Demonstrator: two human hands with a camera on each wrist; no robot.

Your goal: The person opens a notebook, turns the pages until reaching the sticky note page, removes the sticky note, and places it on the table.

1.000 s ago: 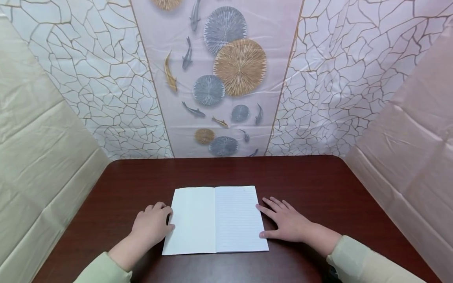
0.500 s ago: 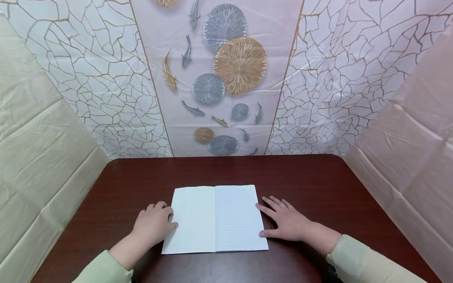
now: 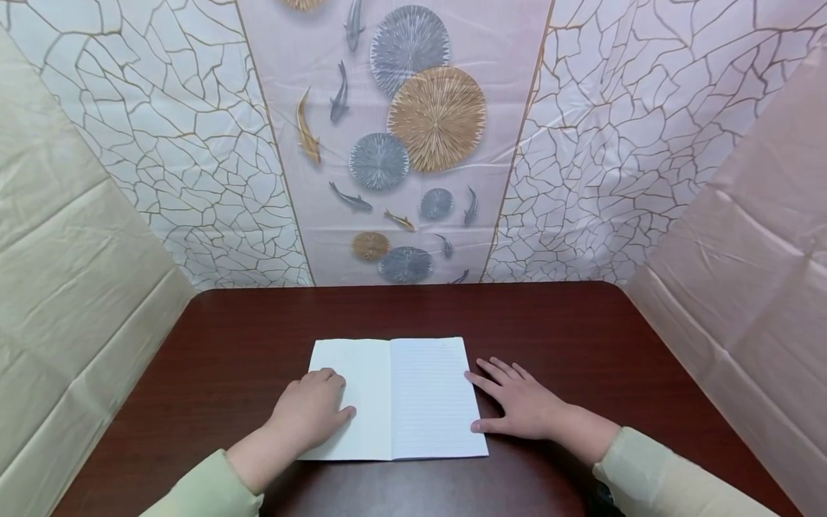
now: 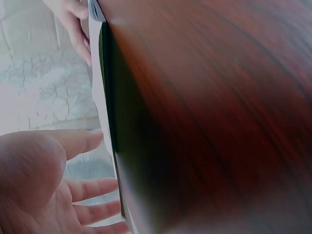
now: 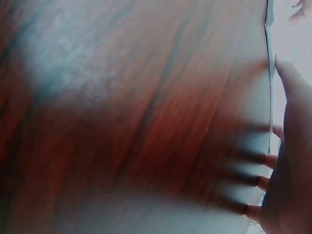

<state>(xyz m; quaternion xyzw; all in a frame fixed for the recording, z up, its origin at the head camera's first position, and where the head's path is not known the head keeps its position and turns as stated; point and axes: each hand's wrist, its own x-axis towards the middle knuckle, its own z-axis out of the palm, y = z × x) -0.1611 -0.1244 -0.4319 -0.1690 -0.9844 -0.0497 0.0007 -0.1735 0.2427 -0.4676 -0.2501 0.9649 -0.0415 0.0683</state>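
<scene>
An open notebook (image 3: 428,402) lies flat, its left page blank and its right page ruled with lines. Over the outer half of the left page rests my left hand (image 3: 311,409), thumb pointing toward the fold. In the left wrist view, that hand's (image 4: 41,180) extended thumb and fingers meet the paper, with the cover's dark edge below. My right hand (image 3: 526,408) lies spread at the right edge; its thumb and index fingertips touch the page border and the other fingers are on the table. The right wrist view shows this hand (image 5: 295,131) from the side.
The dark red-brown wooden table (image 3: 413,312) has rounded far corners. A patterned cloth backdrop (image 3: 400,215) hangs behind it, and plain beige cloth panels (image 3: 84,287) flank both sides.
My left hand has slid rightward from the notebook's left edge onto the left page. The right hand stays in the same place on the right edge.
</scene>
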